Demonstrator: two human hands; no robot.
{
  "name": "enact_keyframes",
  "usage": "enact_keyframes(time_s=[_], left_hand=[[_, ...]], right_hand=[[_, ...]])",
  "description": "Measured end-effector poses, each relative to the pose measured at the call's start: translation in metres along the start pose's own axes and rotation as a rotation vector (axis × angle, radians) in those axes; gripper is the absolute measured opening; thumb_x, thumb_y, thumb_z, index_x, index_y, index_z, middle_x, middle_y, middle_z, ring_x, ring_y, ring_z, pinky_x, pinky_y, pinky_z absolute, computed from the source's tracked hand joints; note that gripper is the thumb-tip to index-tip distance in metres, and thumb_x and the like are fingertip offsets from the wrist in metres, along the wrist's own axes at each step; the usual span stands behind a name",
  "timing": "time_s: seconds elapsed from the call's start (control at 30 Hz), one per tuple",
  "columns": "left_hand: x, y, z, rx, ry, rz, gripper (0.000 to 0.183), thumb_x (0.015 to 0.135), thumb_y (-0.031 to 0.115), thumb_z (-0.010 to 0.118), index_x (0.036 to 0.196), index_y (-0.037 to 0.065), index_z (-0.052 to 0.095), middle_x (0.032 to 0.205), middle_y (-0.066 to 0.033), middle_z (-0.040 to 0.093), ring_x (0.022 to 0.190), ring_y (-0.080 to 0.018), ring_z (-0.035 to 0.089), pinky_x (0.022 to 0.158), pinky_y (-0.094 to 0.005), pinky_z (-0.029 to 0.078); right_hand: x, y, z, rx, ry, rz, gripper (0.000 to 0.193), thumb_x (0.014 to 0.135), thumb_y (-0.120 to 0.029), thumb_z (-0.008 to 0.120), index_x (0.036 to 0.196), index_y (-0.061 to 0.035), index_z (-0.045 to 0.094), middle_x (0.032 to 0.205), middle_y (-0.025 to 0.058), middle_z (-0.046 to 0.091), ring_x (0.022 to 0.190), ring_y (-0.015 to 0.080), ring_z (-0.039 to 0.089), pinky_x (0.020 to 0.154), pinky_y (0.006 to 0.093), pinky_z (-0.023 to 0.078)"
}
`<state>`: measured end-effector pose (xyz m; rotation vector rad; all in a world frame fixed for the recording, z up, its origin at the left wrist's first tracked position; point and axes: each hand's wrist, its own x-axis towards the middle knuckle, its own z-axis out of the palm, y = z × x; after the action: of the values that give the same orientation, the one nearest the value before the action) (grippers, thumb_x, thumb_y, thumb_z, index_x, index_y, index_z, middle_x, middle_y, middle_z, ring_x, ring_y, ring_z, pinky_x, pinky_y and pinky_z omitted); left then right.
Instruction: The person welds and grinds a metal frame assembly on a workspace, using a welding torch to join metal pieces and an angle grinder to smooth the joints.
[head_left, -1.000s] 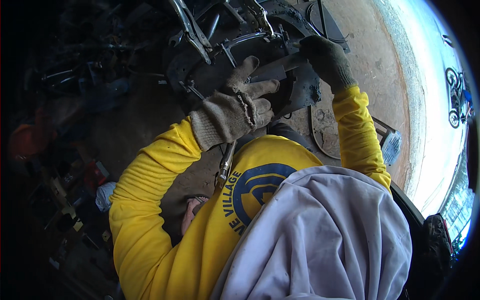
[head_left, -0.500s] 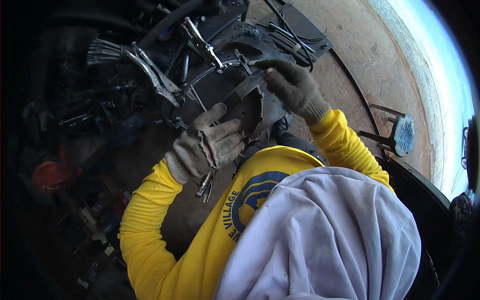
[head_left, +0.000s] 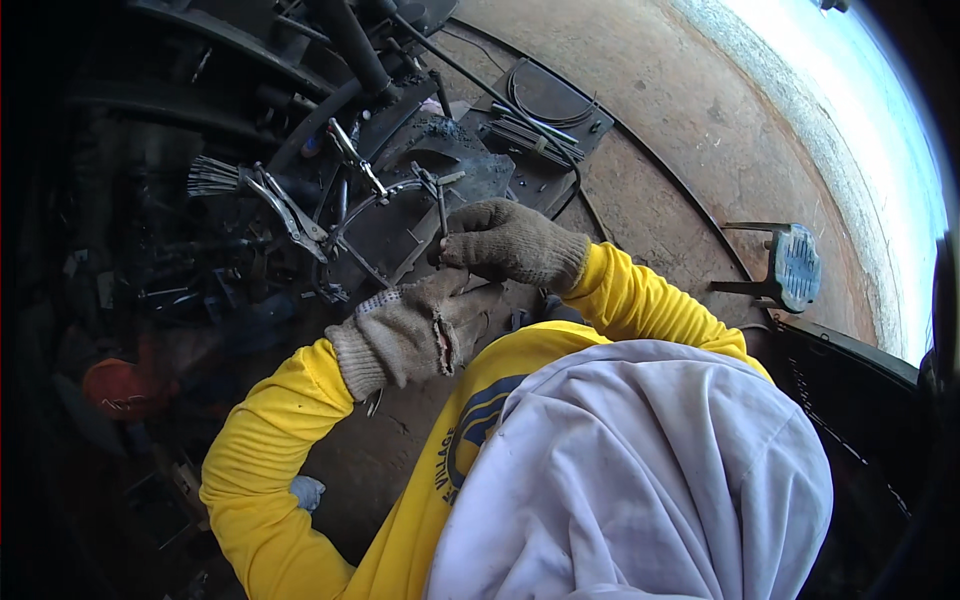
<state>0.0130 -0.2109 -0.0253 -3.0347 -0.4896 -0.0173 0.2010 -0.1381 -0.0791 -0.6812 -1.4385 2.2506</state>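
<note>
My left hand (head_left: 415, 325), in a grey-brown knit glove torn across the back, is curled low in front of me with its fingertips hidden. Just above it, my right hand (head_left: 515, 242) in a similar glove is closed with thumb and fingers together. The two hands almost touch; what they pinch is hidden. A short dark metal rod (head_left: 441, 205) ends at the right fingertips. Beyond lies a curved metal frame (head_left: 405, 187) on a dark worktop. Two locking pliers, one (head_left: 285, 212) at the left and one (head_left: 355, 160) at the back, are clamped near it.
A bundle of thin rods (head_left: 530, 140) and a coiled cable (head_left: 550, 100) lie on a dark plate at the back. A stool (head_left: 795, 265) stands to the right. At the left are cluttered metal pieces and an orange cap (head_left: 125, 388), apparently on another person.
My right hand has moved left and nearer, close to my left hand. The flat metal piece that was at its fingers is now hidden. My left hand's spread fingers have drawn together.
</note>
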Motion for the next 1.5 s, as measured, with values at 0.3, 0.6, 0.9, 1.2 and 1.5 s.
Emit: enact_keyframes(time_s=[0.3,0.6,0.9,1.2,1.5], left_hand=[[0.025,0.023,-0.033,-0.181,0.175,-0.175,0.035,0.081,0.018,0.069,0.115,0.007,0.069,0.116,-0.0095,0.067,0.107,-0.0281,0.067,0.097,-0.0437,0.054],[0.044,0.050,0.059,-0.009,-0.042,-1.011,0.030,0.093,0.018,0.061,0.121,0.005,0.063,0.104,-0.0124,0.068,0.089,-0.0286,0.070,0.074,-0.0418,0.056],[0.094,-0.005,0.105,0.164,-0.284,-1.250,0.026,0.092,0.017,0.062,0.117,0.011,0.063,0.096,-0.0077,0.063,0.081,-0.0268,0.068,0.065,-0.0383,0.056],[0.111,-0.023,0.128,0.127,-0.289,-1.367,0.018,0.095,0.022,0.065,0.109,0.011,0.068,0.103,-0.0104,0.070,0.092,-0.0274,0.072,0.065,-0.0380,0.061],[0.097,-0.010,0.140,0.100,-0.225,-1.390,0.021,0.089,0.013,0.072,0.109,0.006,0.071,0.118,-0.0104,0.070,0.107,-0.0254,0.066,0.082,-0.0358,0.059]], right_hand=[[-0.039,0.055,-0.032,-0.267,0.344,-0.429,0.033,0.098,-0.011,0.066,0.130,-0.0038,0.064,0.100,0.0023,0.064,0.085,0.0115,0.063,0.079,0.0294,0.056],[-0.026,0.070,-0.045,0.638,0.260,-0.060,0.029,0.105,-0.022,0.061,0.125,-0.0009,0.063,0.098,0.0038,0.067,0.082,0.0126,0.063,0.069,0.0256,0.054],[-0.010,0.104,-0.146,0.487,0.303,0.323,0.038,0.106,-0.029,0.060,0.134,-0.0039,0.062,0.091,0.0006,0.064,0.071,0.0083,0.057,0.063,0.0231,0.049],[0.023,0.283,-0.232,0.078,0.330,0.759,0.046,0.099,-0.042,0.064,0.119,-0.0003,0.068,0.084,0.0088,0.067,0.070,0.0175,0.065,0.064,0.0336,0.054],[0.071,0.312,-0.193,-0.513,0.089,0.750,0.097,0.088,-0.066,0.068,0.151,0.0043,0.046,0.143,0.0286,0.058,0.130,0.0345,0.061,0.107,0.0400,0.048]])
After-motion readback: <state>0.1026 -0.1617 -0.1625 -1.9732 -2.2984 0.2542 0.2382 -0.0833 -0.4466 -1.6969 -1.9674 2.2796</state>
